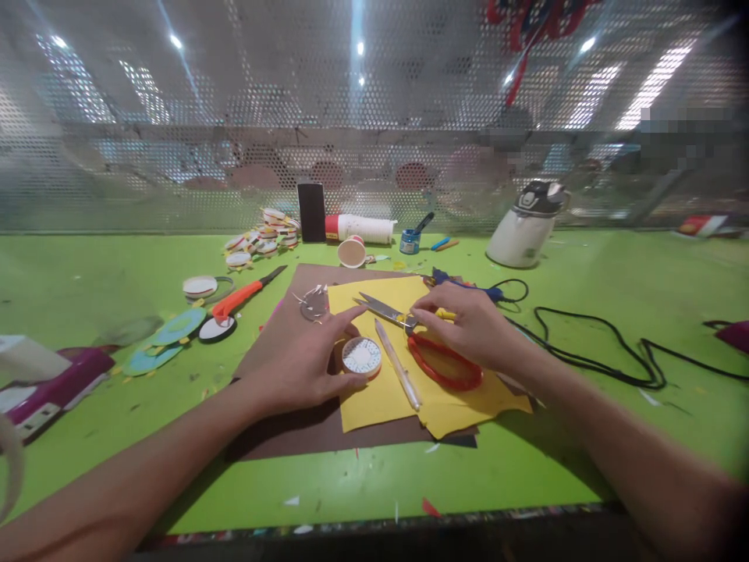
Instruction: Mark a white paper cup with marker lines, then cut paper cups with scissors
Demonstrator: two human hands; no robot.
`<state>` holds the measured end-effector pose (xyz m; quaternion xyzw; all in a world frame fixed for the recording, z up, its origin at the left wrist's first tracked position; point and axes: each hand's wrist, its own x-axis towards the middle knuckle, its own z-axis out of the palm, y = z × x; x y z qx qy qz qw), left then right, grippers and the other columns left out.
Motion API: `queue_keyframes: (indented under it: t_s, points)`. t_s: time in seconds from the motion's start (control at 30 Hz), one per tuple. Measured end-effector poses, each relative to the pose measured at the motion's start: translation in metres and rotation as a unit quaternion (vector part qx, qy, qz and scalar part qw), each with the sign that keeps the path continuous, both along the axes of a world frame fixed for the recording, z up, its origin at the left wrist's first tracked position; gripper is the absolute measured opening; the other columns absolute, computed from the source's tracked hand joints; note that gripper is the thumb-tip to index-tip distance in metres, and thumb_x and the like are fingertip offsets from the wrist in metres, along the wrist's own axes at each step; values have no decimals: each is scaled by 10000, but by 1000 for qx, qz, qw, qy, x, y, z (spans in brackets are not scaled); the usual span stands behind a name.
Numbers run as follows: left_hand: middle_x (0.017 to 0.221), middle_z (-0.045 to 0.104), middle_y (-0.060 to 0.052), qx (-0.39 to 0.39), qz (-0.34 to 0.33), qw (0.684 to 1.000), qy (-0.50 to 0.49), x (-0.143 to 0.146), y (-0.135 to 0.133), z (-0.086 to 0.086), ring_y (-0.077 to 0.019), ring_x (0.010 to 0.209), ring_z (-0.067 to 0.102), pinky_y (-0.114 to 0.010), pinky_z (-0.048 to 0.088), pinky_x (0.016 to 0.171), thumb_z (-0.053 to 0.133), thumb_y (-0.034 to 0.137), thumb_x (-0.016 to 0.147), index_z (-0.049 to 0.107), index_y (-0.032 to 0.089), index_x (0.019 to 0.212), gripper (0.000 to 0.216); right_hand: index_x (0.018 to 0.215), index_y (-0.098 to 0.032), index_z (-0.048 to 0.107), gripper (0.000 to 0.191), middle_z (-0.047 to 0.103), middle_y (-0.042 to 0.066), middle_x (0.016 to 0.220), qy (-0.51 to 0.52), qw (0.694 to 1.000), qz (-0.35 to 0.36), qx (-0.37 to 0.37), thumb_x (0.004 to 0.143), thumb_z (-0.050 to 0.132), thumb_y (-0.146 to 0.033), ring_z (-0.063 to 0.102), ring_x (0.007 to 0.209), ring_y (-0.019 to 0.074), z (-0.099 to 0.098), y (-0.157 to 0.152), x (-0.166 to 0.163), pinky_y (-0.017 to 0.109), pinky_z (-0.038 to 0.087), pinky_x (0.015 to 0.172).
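Yellow paper [374, 410] on top of a brown sheet [281, 433], all of it on a lime-green table [234, 492] littered with scraps. The left hand [307, 359] is curled around a small round disc [361, 357] with a speckly printed top, sitting over the yellow, left of the pen [398, 364]. Thumb's against the near rim and the forefinger is spread out past the far side — can't tell if the tucked-in fingers are clamped on it. Right hand [468, 316] is at the middle of the red-handled scissors [386, 307], thumb and forefinger tips near each other right by the pivot. Whether they're actually pinching it, honestly can't tell from this angle. Blades point up and left, a little apart at the tips, handles toward the person's right.

Off to the left there's an orange-handled cutting tool [241, 299], a couple of teal discs [179, 326] and a purple power strip [62, 394]. Farther back: a pile of little round pieces [270, 238], a dark upright slab [311, 212] that looks like a phone, a stack of paper cups [368, 229] on its side with a single cup [352, 252] tipped in front, and a blue jar [409, 242]. Black cable [591, 373] squiggles along the right — white kettle [520, 238] behind it.
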<state>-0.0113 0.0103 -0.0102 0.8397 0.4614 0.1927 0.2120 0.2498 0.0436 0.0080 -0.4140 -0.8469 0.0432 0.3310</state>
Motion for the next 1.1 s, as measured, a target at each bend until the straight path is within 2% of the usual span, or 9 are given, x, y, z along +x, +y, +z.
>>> queue_keyframes:
  t_s: [0.2, 0.33, 0.5, 0.67, 0.77, 0.93, 1.0, 1.1]
  points:
    - [1232, 628, -83, 92, 29, 994, -57, -11, 8, 0, -259, 1022, 652, -436, 538, 891, 651, 434, 860, 262, 322, 1520, 774, 812, -142, 731, 147, 753, 74, 796, 26, 1000, -9, -6, 887, 609, -175, 650, 750, 199, -3, 1, 0, 326, 476, 712]
    - [1217, 612, -98, 105, 61, 987, -108, -15, 15, 0, -262, 1056, 644, -441, 540, 922, 656, 433, 859, 292, 275, 1511, 763, 841, -134, 734, 158, 752, 82, 820, 18, 1000, 12, -13, 898, 595, -182, 643, 761, 203, -4, -8, -7, 337, 479, 717]
    - [1227, 601, -101, 101, 91, 982, -131, -15, 16, 0, -256, 1033, 653, -422, 565, 897, 673, 448, 840, 324, 256, 1493, 765, 925, -134, 739, 170, 730, 94, 859, -80, 993, 76, -38, 924, 581, -194, 595, 849, 229, -5, -21, -21, 359, 467, 753]
    - [1222, 613, -103, 102, 120, 978, -135, -13, 16, 3, -238, 954, 685, -403, 585, 861, 688, 479, 822, 336, 239, 1481, 784, 836, -156, 740, 231, 685, 111, 939, -191, 978, 84, -23, 958, 562, -240, 512, 903, 246, -5, -31, -31, 394, 433, 792]
    - [1217, 628, -96, 99, 124, 977, -144, -13, 16, 5, -250, 997, 690, -397, 584, 878, 691, 491, 824, 330, 243, 1486, 794, 752, -152, 709, 295, 668, 123, 974, -227, 972, 66, -1, 969, 551, -275, 483, 920, 252, -4, -34, -32, 410, 417, 805]
    - [1193, 632, -108, 73, 121, 970, -199, -15, 19, 2, -274, 1019, 693, -418, 589, 865, 707, 520, 806, 352, 241, 1465, 798, 703, -148, 677, 325, 643, 130, 895, -249, 968, 17, 21, 966, 538, -280, 476, 886, 255, -6, -35, -36, 393, 408, 750]
    - [1184, 628, -123, 66, 129, 964, -222, -15, 20, 1, -275, 1009, 693, -425, 589, 856, 720, 527, 787, 352, 218, 1459, 826, 716, -150, 686, 331, 648, 129, 886, -258, 966, -6, 7, 969, 526, -292, 495, 883, 253, -7, -32, -41, 392, 411, 763]
    - [1169, 632, -134, 62, 143, 957, -243, -15, 23, 1, -269, 989, 688, -439, 583, 862, 731, 533, 763, 355, 180, 1454, 862, 734, -156, 714, 383, 677, 138, 882, -281, 957, -54, -57, 982, 490, -344, 549, 901, 261, -2, -23, -53, 385, 427, 764]
